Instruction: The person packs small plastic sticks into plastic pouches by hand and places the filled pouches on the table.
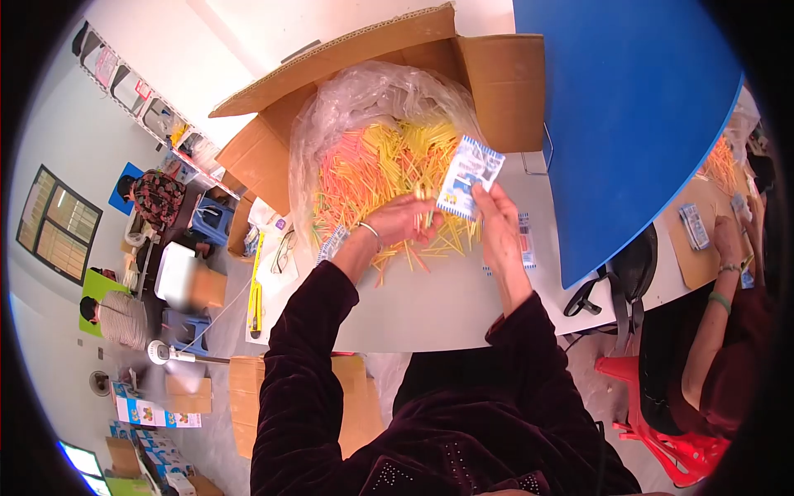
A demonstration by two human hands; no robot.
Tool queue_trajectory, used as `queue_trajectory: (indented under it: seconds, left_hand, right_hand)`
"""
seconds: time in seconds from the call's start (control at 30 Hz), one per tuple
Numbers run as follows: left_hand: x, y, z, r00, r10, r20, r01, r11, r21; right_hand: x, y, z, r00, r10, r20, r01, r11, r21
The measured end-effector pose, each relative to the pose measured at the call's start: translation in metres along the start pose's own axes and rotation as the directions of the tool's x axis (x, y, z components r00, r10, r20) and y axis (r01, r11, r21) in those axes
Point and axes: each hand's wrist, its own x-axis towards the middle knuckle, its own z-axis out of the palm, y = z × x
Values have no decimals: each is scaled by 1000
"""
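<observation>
The grey desk (397, 310) carries an open cardboard box (506, 91) toward its far edge, with a heap of pink and yellow sticks (356, 169) spilling toward the near edge. The right hand (499, 225) grips a blue-and-white packet (469, 175), which extends beyond its fingertips, above the heap's right side. Glasses (284, 251) lie near the desk's left edge. The left hand (395, 221) pinches a few short sticks (426, 208) just beside the packet.

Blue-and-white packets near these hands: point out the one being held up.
The packet pinched in the right hand, in front of the heap of sticks; the others lie on the table, beside the person's forearms.
</observation>
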Motion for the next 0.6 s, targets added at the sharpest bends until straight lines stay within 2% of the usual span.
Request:
queue_trajectory:
  seconds: [0.03, 0.13, 0.2, 0.23, 0.27, 0.33, 0.4, 0.5, 0.57, 0.6]
  left_hand:
    - [-4, -4, 7, 1000, -6, 4, 6, 1000, -1]
    - [-9, -18, 24, 979, -72, 190, 72, 997, 7]
    - [-8, -27, 26, 974, -74, 212, 85, 995, -43]
    - [-8, -30, 27, 970, -68, 233, 91, 992, -90]
    - [-7, -32, 26, 970, -67, 232, 91, 991, -94]
    - [-6, -35, 24, 972, -51, 231, 87, 986, -145]
    - [-5, -38, 23, 966, -60, 250, 99, 984, -150]
    - [-5, -43, 22, 967, -51, 250, 86, 987, -133]
    - [-7, -42, 26, 972, -37, 232, 64, 992, -113]
    - [-8, -40, 27, 983, -62, 173, 73, 996, -56]
  right_hand:
    - [5, 1, 3, 1000, 12, 8, -13, 999, 39]
    - [8, 8, 8, 998, 62, 11, -63, 993, 99]
    - [7, 18, 8, 978, 175, 116, -186, 977, 101]
    - [3, 21, 17, 985, 168, 41, -172, 976, 134]
    - [0, 23, 15, 984, 172, 42, -176, 975, 132]
    - [-7, 22, 11, 957, 272, 103, -265, 961, -77]
    - [-12, 20, 15, 964, 260, 65, -256, 965, -57]
    - [-13, 26, 8, 935, 336, 115, -323, 938, -124]
    - [-17, 27, 8, 950, 267, 160, -257, 963, -85]
    - [-16, 26, 7, 950, 268, 162, -257, 963, -85]
